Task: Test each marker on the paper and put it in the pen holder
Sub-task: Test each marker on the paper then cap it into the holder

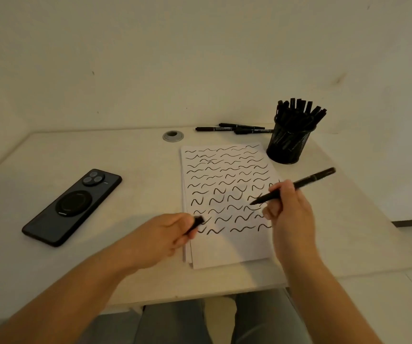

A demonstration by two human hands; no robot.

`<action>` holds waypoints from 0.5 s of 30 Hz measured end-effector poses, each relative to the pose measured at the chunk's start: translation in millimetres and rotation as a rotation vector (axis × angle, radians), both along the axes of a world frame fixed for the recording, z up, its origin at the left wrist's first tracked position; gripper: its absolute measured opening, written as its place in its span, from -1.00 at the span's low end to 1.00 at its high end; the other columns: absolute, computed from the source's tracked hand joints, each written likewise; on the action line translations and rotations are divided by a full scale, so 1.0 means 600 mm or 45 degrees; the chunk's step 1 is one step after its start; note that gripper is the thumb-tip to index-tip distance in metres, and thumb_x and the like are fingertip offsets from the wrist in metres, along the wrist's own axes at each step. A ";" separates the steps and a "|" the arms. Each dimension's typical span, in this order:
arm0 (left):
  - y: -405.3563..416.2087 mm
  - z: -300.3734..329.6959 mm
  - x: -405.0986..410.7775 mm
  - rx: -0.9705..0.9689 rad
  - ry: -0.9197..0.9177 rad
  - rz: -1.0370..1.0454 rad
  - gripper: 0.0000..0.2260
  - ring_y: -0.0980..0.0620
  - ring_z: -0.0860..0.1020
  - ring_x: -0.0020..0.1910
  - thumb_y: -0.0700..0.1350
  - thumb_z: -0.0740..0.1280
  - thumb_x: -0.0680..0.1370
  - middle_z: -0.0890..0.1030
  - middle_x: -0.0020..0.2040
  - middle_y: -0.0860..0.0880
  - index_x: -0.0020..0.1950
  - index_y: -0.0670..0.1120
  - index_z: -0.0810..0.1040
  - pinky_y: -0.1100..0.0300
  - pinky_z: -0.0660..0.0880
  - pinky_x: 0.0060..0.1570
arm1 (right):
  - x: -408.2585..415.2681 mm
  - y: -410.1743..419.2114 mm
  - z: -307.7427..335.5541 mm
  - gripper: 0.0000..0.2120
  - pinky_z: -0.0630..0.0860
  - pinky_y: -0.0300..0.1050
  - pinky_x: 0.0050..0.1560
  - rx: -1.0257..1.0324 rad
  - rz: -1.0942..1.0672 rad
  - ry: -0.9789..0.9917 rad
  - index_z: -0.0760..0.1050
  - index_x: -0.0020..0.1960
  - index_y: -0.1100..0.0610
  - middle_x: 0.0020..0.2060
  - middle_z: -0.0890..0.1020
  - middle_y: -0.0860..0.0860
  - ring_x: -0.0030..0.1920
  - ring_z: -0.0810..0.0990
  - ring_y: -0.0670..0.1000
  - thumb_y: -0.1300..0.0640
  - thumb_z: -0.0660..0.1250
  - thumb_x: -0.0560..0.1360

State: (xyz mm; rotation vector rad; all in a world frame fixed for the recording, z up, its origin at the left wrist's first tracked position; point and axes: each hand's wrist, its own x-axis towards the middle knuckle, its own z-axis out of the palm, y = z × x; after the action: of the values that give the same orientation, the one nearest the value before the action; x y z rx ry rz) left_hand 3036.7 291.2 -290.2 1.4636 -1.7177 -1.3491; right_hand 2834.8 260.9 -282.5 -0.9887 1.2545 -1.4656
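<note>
I saw the right hand point(290, 214) w/ its grip pinched on an uncapped marker point(296, 186), tip just over the scribbled paper point(224, 184). Left hand point(165, 234) held the cap point(197, 223) at the paper's left edge. Pen holder point(290, 142), full of markers, stood at the desk point(138, 165) back, beside 3 loose markers point(234, 128).

— Any lettering you can make out?
— None. The markers point(234, 128) at upper centre carry pale print, too small to read; the paper point(227, 194) bears only squiggles.
</note>
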 end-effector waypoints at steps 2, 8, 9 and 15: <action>-0.015 -0.003 0.021 -0.267 -0.169 0.159 -0.71 0.20 0.37 -0.46 -0.05 0.07 0.61 0.47 -0.48 0.14 -0.26 0.02 0.45 0.36 0.30 -0.37 | -0.016 -0.001 0.001 -0.72 0.39 -0.31 -0.40 -0.070 0.147 0.170 0.50 -0.27 0.07 -0.61 0.42 -0.10 -0.54 0.36 -0.16 0.02 0.16 0.54; -0.061 -0.011 0.006 -0.517 -0.374 0.099 -0.81 0.11 0.59 -0.08 -0.04 0.10 0.61 0.63 -0.12 0.24 -0.09 0.12 0.49 0.14 0.48 -0.05 | 0.029 0.033 -0.041 -0.95 0.57 -0.04 -0.18 -0.231 0.547 0.620 0.52 -0.21 -0.05 -0.30 0.63 -0.09 -0.29 0.60 -0.03 0.02 0.31 0.42; -0.063 -0.017 0.004 -0.511 -0.377 0.092 -0.81 0.04 0.60 -0.06 -0.03 0.10 0.61 0.62 -0.09 0.22 -0.08 0.14 0.48 0.03 0.49 -0.01 | 0.029 0.033 -0.045 -0.97 0.58 0.01 -0.17 -0.242 0.538 0.616 0.51 -0.20 -0.07 -0.26 0.65 -0.09 -0.26 0.61 0.00 0.01 0.31 0.42; -0.060 -0.029 0.016 -0.494 -0.280 0.123 -0.78 0.12 0.59 -0.02 -0.03 0.09 0.62 0.63 -0.09 0.24 -0.09 0.18 0.50 0.05 0.49 0.07 | 0.026 0.032 -0.055 -0.92 0.53 -0.19 -0.30 -0.277 0.638 0.660 0.52 -0.21 -0.09 -0.30 0.65 -0.12 -0.32 0.59 -0.02 0.07 0.34 0.44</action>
State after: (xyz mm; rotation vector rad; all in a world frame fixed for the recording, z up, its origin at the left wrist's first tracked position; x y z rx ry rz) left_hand 3046.5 255.1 -307.3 1.4834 -1.8874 -0.7704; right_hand 2850.7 280.1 -315.3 -1.7658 1.0884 -0.9909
